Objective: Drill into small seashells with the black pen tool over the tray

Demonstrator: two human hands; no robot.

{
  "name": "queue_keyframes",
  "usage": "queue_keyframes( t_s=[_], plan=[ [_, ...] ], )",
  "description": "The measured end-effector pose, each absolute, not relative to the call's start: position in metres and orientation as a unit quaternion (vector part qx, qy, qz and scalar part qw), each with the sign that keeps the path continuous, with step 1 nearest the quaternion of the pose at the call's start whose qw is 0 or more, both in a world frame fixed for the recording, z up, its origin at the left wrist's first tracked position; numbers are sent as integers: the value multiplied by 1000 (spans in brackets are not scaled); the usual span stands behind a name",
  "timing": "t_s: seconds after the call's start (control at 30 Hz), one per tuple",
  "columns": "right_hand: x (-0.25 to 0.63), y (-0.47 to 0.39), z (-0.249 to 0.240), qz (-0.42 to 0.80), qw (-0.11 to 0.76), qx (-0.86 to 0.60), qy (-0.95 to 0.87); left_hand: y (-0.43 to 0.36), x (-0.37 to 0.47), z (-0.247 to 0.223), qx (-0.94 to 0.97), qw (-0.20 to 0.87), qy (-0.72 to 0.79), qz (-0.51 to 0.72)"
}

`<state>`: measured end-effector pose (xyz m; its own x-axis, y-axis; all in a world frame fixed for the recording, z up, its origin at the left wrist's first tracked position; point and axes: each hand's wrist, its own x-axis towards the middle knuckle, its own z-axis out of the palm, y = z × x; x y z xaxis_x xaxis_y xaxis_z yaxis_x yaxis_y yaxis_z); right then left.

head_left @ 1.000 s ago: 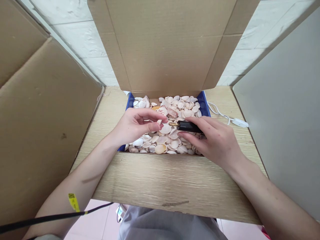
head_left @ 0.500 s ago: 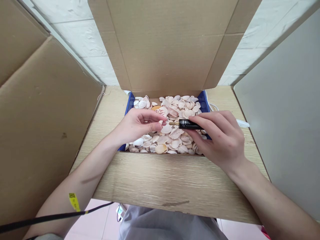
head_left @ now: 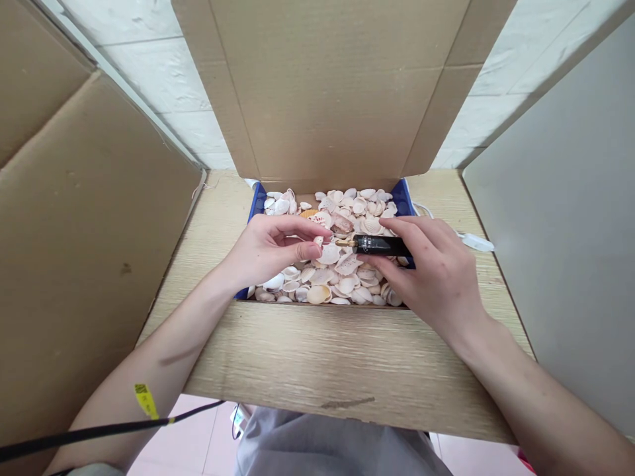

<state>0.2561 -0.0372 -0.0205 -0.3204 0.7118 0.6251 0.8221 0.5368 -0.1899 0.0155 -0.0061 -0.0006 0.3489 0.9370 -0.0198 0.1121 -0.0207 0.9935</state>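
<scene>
Your right hand (head_left: 431, 268) has shifted slightly left, fingers clamped on the black cylindrical tool (head_left: 381, 245); your left hand (head_left: 262, 254) pinches a small whitish shell (head_left: 318, 242) above the blue-sided cardboard box (head_left: 257, 200), likely steadying it facing the brass tip (head_left: 346, 243).

Two hands (head_left: 268, 251) (head_left: 439, 271), one drill (head_left: 381, 245)

Bright, diffuse light; soft shadows; edges stretched.
</scene>
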Motion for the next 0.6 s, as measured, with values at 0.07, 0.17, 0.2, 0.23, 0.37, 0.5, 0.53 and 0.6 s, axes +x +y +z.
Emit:
queue_keyframes(
  t_s=[0.07, 0.17, 0.2, 0.23, 0.37, 0.5, 0.53, 0.6],
  plan=[
    [256, -37, -21, -75, 328, -486, -807, -6, 16, -1, 605, 552, 423, 387],
    [256, -38, -20, -76, 318, -479, -815, -7, 18, 0, 595, 553, 425, 399],
    [256, -38, -20, -76, 317, -471, -820, -7, 18, 1, 591, 550, 431, 402],
    [256, -38, -19, -76, 318, -462, -824, -6, 19, 1, 587, 547, 437, 406],
    [255, -37, -16, -77, 318, -442, -835, -5, 20, 3, 573, 539, 455, 418],
    [255, -37, -14, -91, 333, -420, -840, -4, 20, 4, 564, 536, 466, 421],
    [255, -37, -14, -98, 342, -412, -839, -4, 20, 3, 564, 537, 467, 419],
    [255, -37, -13, -115, 359, -397, -837, -4, 20, 2, 574, 540, 467, 400]
  ],
)
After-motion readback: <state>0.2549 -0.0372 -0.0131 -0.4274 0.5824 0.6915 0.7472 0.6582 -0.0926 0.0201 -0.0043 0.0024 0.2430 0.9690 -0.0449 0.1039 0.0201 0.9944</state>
